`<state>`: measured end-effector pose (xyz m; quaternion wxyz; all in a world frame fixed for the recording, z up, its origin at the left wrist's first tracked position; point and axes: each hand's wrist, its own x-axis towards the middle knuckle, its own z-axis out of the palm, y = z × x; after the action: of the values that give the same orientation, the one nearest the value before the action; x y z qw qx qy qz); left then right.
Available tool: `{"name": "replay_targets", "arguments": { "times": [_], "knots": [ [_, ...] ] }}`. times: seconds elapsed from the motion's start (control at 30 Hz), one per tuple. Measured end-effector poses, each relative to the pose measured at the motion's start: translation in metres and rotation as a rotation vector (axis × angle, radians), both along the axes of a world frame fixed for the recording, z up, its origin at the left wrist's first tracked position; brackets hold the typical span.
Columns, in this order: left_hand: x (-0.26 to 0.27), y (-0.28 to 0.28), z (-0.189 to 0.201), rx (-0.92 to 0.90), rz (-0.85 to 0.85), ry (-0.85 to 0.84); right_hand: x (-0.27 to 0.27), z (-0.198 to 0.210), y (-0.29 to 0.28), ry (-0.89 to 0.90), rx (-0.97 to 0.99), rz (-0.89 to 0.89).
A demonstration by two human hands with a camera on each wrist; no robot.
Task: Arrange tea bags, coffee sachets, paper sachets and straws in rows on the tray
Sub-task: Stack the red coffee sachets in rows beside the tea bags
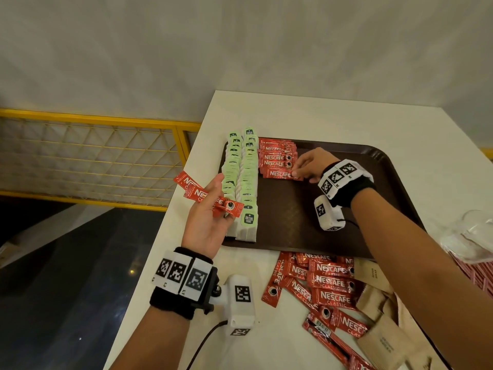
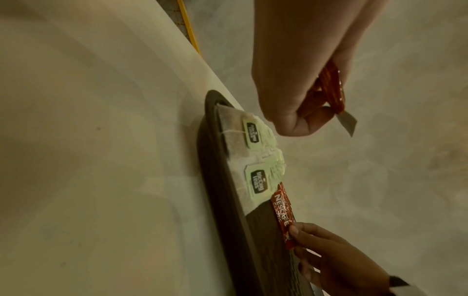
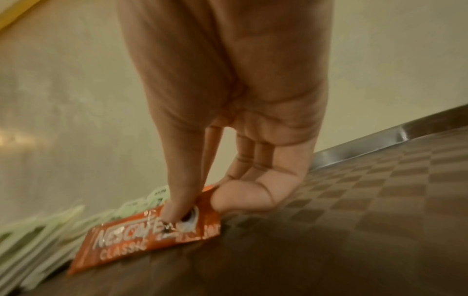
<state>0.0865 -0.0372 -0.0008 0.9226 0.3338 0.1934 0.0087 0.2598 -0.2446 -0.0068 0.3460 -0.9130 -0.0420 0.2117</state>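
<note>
A dark brown tray point(image 1: 333, 209) lies on the white table. Two rows of green-tagged tea bags point(image 1: 241, 180) run along its left side, also visible from the left wrist point(image 2: 255, 160). Beside them lies a short row of red coffee sachets point(image 1: 277, 160). My right hand point(image 1: 309, 165) pinches the right end of the nearest sachet in that row point(image 1: 280, 174), point(image 3: 152, 232), which lies flat on the tray. My left hand point(image 1: 210, 220) hovers over the tray's left edge, holding a small bunch of red coffee sachets point(image 1: 205, 194), point(image 2: 331, 90).
Loose red coffee sachets point(image 1: 325, 284) lie in a heap on the table in front of the tray, with brown paper sachets point(image 1: 384, 316) to their right. Clear plastic wrapping point(image 1: 472, 236) sits at the right edge. A yellow railing point(image 1: 93, 156) lies beyond the table's left edge.
</note>
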Motion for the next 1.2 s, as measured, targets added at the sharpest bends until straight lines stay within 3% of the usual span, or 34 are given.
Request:
{"name": "replay_targets", "arguments": {
  "times": [0.5,0.9,1.2],
  "knots": [
    [0.001,0.0,-0.004,0.031,-0.013,0.023,0.009,-0.011,0.022,-0.22,-0.239,0.037],
    [0.002,0.001,-0.005,0.027,-0.03,0.042,-0.001,-0.011,0.02,-0.273,-0.304,0.07],
    [0.003,-0.005,-0.004,0.052,-0.036,0.056,-0.003,-0.005,0.057,-0.32,-0.494,0.376]
  ]
}}
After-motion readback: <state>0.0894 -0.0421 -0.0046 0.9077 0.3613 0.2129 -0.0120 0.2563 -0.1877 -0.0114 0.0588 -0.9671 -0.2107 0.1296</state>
